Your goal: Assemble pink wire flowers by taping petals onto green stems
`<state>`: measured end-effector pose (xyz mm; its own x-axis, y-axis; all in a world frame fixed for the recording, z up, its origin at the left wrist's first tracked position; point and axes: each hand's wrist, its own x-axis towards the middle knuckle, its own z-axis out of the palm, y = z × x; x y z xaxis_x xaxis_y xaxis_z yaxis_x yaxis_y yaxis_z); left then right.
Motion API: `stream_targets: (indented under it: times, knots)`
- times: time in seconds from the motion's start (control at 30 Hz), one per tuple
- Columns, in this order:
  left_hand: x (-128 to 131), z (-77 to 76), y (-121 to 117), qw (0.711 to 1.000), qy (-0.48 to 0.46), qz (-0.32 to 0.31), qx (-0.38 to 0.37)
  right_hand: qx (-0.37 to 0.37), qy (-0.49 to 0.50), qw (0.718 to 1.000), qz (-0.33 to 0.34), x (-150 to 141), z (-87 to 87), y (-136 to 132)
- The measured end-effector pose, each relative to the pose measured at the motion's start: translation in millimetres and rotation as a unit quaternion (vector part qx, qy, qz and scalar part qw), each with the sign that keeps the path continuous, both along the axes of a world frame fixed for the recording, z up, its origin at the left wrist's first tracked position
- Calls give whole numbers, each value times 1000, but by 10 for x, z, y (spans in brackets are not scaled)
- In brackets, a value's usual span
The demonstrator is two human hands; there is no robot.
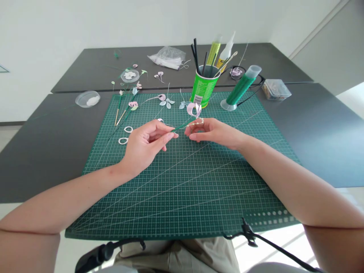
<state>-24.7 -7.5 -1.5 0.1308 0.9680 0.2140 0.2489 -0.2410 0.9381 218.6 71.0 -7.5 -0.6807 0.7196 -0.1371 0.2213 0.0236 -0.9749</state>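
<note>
My left hand [149, 140] pinches the green-wrapped stem [183, 126] of a small handmade flower between thumb and fingertips, above the cutting mat [182, 178]. At the stem's upper right end are pale pink looped petals [194, 109]. A short string of pale beads [202, 120] hangs beside the stem, against the fingers of my right hand [209, 131]. Those fingers are loosely curved, with a gap between thumb and index finger, and no firm hold shows. Two white rings [123, 141] lie left of my left hand.
Behind the hands stand a green can [204, 89] of tools and a spool of green wire [240, 89]. A clear box [276, 89] sits at right. Paper flowers [167, 103], brushes [118, 110], shallow dishes [88, 99] and a plastic bag [167, 57] lie toward the back and left.
</note>
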Motion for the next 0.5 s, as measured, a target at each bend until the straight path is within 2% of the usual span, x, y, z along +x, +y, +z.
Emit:
stream_targets:
  times: [0.1, 0.2, 0.4, 0.5]
  knots:
    - [7, -9, 10, 1000, -1, 0, -6, 28, 54, 996, -59, -8, -2, -9]
    - [10, -5, 18, 1000, 2, 0, -9, 33, 82, 994, -65, 0, 1, -17]
    - [-7, -14, 8, 1000, 10, -15, -4, -38, 131, 988, -76, 22, -12, -14]
    - [-6, -26, 4, 1000, 13, -16, -2, -49, 158, 985, -58, 37, -3, -2]
